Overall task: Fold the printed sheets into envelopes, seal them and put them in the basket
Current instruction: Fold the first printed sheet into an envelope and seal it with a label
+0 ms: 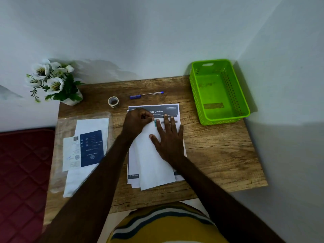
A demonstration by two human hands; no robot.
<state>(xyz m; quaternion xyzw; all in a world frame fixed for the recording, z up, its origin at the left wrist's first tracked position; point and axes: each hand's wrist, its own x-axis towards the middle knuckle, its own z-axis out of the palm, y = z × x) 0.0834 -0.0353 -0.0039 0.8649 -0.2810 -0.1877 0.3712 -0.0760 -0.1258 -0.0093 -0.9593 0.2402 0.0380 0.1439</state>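
White paper, folded lengthwise into a long narrow strip (150,158), lies slanted across the stack of printed sheets (173,109) at the middle of my wooden table (219,155). My right hand (169,137) rests flat on the strip's upper right part, fingers spread and pointing away from me, palm pressing it down; it grips nothing. My left hand (136,122) is curled at the strip's top left corner, thumb and fingertips pinched together on the paper's edge there, so that hand is closed on the folded sheet. A small teal mark shows between the two hands, right at the strip's top end.

The top sheet of the stack shows a dark header with the words "nize Clothes" still readable beyond my knuckles. The stack's lower edges fan out slightly below the strip.

To my left lies a clear plastic sleeve with white envelopes (82,151) and a dark blue printed card on top. Beyond the stack sit a roll of clear tape (113,101), standing on its edge, and a blue pen (146,94) lying sideways. The green basket (243,106) stands at the far right corner of the table, well apart from my hands, with nothing white inside it. A pot of white flowers (52,81) stands at the far left corner
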